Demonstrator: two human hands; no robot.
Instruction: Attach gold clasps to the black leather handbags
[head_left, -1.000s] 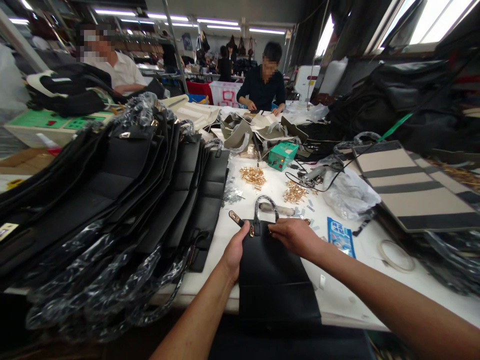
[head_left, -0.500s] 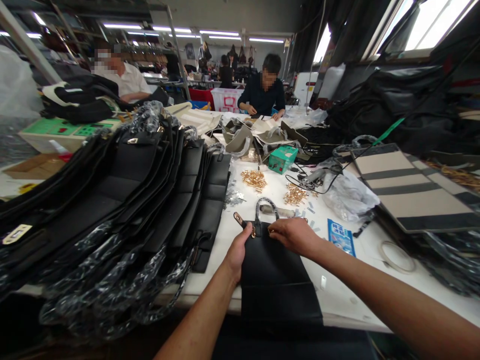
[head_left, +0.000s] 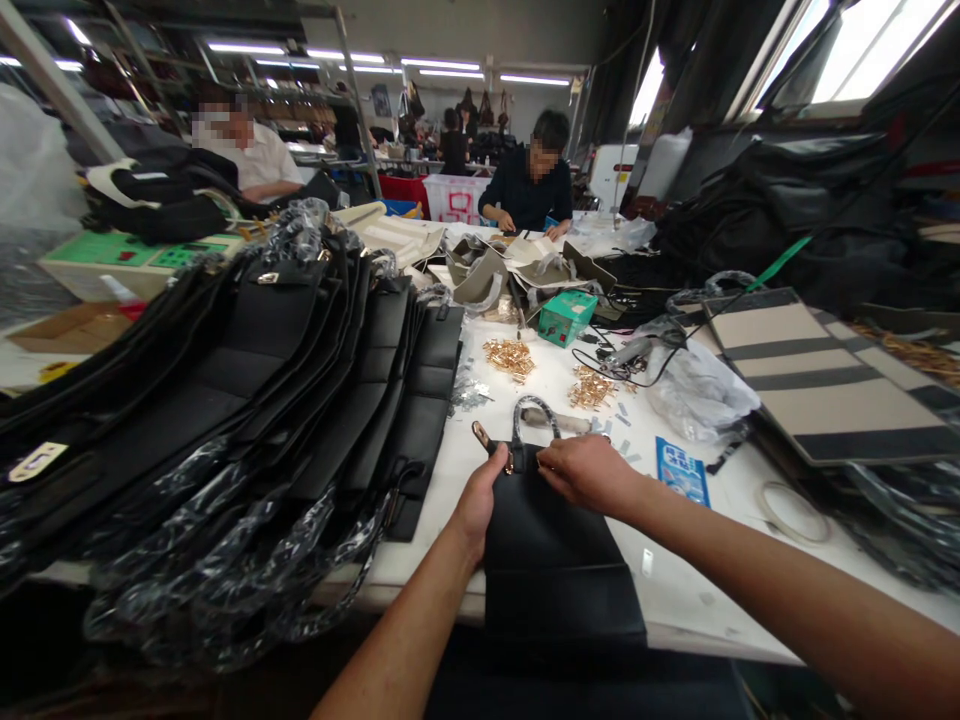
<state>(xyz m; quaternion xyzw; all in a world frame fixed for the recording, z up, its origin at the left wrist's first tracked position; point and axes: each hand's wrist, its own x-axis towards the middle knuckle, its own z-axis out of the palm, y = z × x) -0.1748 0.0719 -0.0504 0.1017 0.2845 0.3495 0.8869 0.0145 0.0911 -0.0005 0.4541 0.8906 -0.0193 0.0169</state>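
A black leather handbag (head_left: 551, 560) lies flat on the white table (head_left: 675, 590) in front of me, its plastic-wrapped handle (head_left: 534, 412) pointing away. My left hand (head_left: 480, 500) grips the bag's upper left edge, thumb beside a gold strap tab (head_left: 482, 436). My right hand (head_left: 589, 472) is closed on the bag's top edge at the right, fingers pinched near a small gold fitting.
A tall stack of black bags (head_left: 247, 400) with wrapped handles fills the left. Piles of gold hardware (head_left: 510, 357) and a green box (head_left: 566, 315) lie further back, a blue packet (head_left: 680, 470) at right. Striped panels (head_left: 817, 375) sit far right. Other people work behind.
Both hands stay on the bag's top edge. The bag and hands have shifted slightly to the right; the view has panned a little.
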